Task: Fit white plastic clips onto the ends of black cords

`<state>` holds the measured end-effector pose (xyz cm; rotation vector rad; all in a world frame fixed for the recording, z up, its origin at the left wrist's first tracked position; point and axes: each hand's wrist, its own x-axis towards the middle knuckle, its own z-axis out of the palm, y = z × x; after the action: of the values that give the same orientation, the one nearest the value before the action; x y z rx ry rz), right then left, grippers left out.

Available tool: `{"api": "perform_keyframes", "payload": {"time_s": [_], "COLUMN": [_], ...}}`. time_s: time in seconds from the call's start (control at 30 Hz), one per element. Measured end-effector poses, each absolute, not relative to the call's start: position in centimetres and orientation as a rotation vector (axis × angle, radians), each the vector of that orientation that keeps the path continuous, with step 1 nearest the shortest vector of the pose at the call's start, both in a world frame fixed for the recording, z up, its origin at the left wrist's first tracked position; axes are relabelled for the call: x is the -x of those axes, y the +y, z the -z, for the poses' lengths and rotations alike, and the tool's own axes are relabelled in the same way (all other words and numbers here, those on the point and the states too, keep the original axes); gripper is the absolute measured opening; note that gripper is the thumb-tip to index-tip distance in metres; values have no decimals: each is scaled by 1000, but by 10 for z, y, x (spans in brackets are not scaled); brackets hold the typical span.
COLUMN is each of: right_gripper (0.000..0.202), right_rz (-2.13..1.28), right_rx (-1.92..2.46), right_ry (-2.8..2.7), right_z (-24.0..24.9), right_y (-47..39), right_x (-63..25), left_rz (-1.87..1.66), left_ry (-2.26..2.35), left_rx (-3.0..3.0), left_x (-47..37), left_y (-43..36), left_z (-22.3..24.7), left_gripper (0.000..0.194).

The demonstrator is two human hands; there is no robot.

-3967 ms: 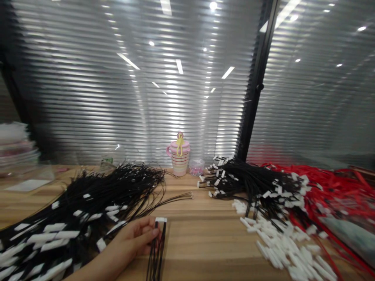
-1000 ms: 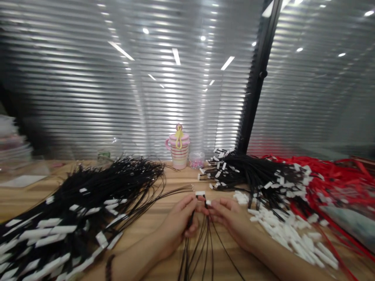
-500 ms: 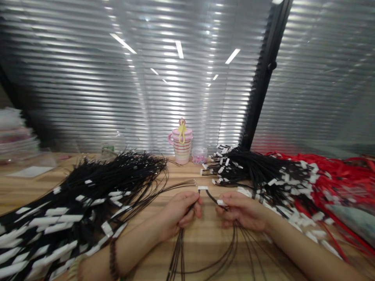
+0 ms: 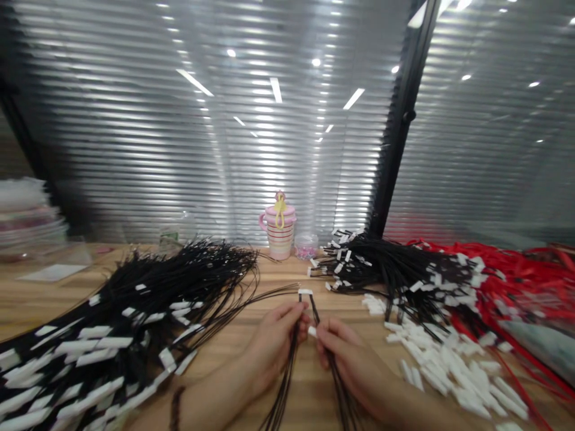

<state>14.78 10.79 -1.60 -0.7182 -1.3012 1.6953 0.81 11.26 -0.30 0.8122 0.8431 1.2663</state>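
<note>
My left hand (image 4: 281,338) is closed on a bundle of thin black cords (image 4: 287,383), pinched between thumb and fingers, with the ends trailing down toward the near edge. To its right, my right hand (image 4: 344,344) grips the other part of these cords. A small white piece (image 4: 312,331) shows at the right thumb and fingertips, close to the left fingers. Above both hands, a short white strip (image 4: 305,291) bridges the two cord strands at the top. A dark beaded bracelet (image 4: 176,408) is on the left wrist.
Black cords with white tags (image 4: 90,341) are heaped at left. At right lie another black bundle (image 4: 381,257), loose white pieces (image 4: 449,359) and red cords (image 4: 530,275). A pink-lidded striped cup (image 4: 280,233) and a small bead tub (image 4: 306,246) stand at the back.
My right hand has moved left and slightly down, closer to my left hand. The right strand now hangs straighter instead of bowing outward. The white piece at the right fingertips moved left with it.
</note>
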Motion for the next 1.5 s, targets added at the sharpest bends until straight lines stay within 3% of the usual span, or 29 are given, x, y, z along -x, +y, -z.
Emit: {"api": "perform_keyframes", "payload": {"time_s": [0.13, 0.23, 0.33, 0.6, 0.9, 1.2, 1.5], "right_gripper": [18, 20, 21, 22, 24, 29, 27], "right_rz": [-1762, -1564, -1467, -1740, -1599, -1589, -1383], "right_rx": [583, 678, 763, 680, 739, 804, 902], "right_ry": [-1418, -1442, -1278, -949, -1223, -1174, -1349], "right_z": [12, 10, 13, 10, 7, 12, 17], "right_y": [102, 118, 135, 135, 133, 135, 136], "right_x": [-145, -154, -162, -166, -162, -163, -161], "left_rz": [-1425, -1488, -1389, -1152, -1079, -888, -1008], "left_ry": [928, 975, 969, 942, 856, 1181, 930], "left_rx": [-668, -654, -764, -1072, -1229, -1276, -1075], "left_x": [-13, -13, -13, -10, -9, -10, -5], "left_y": [110, 107, 103, 104, 103, 105, 108], "left_z": [6, 0, -7, -5, -5, -6, -9], "left_gripper": [23, 24, 24, 27, 27, 28, 18]}}
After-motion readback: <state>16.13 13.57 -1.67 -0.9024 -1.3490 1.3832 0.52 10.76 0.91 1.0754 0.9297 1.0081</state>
